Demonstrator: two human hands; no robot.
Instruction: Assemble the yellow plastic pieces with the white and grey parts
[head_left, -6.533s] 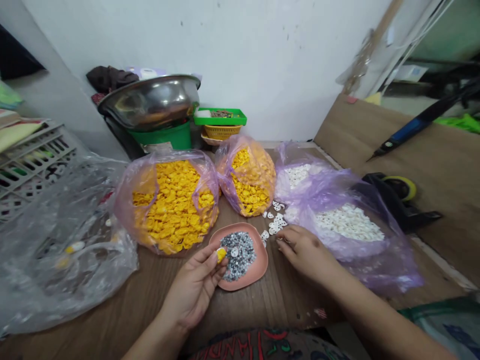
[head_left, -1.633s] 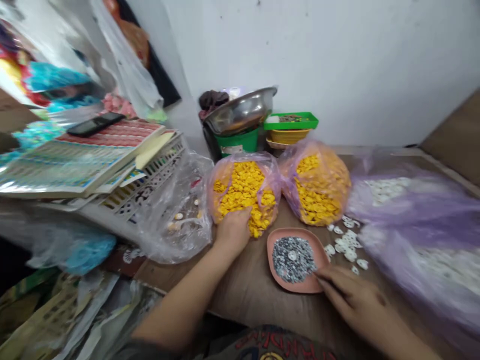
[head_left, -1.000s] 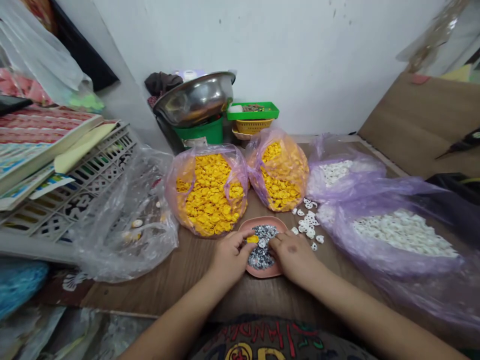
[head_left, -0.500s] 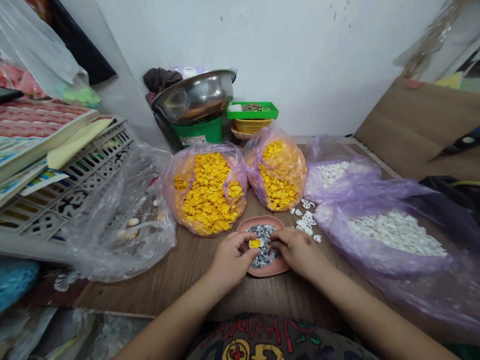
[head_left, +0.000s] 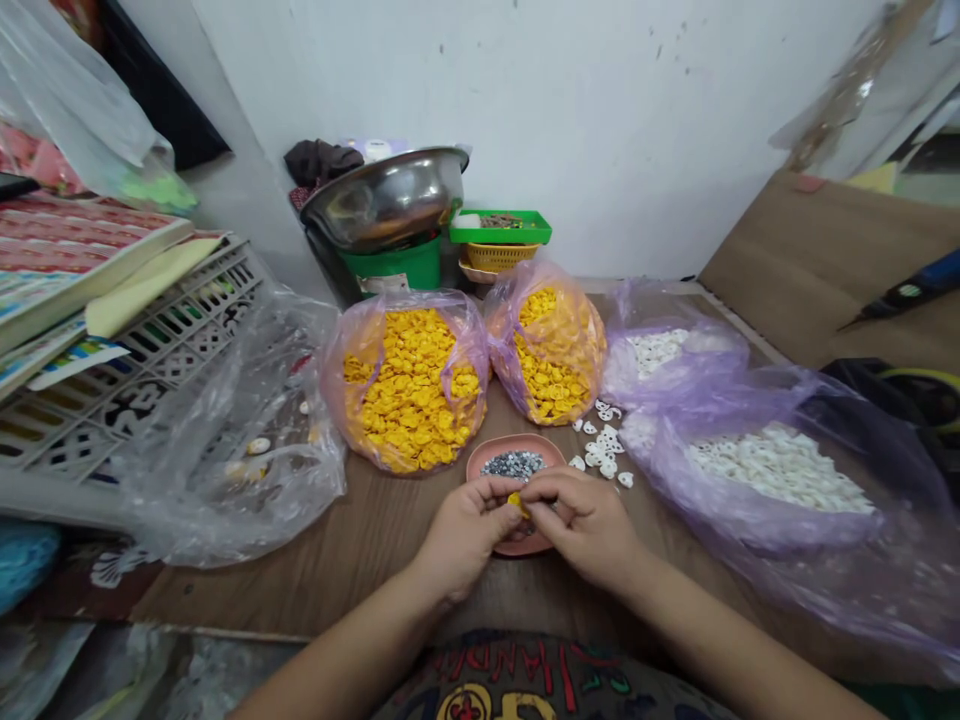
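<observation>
My left hand (head_left: 466,528) and my right hand (head_left: 583,522) meet over the near side of a pink dish (head_left: 480,461) that holds small grey beads (head_left: 513,464). Both hands are closed in a pinch round one small yellow piece (head_left: 515,500), which shows between the fingertips. Two purple-tinted bags of the same yellow pieces stand just behind the dish, the left one (head_left: 405,384) and the right one (head_left: 551,344). A few loose white pieces (head_left: 600,455) lie on the table to the right of the dish.
Two purple bags of white pieces (head_left: 772,466) fill the right. A crumpled clear bag (head_left: 232,440) lies at left beside a white crate (head_left: 120,385) with books. A steel bowl on a green tub (head_left: 386,200) and small baskets (head_left: 499,245) stand at the wall.
My left hand took a yellow piece from the left bag and brought it to the dish. Both hands have now drawn back towards me, pinching it together.
</observation>
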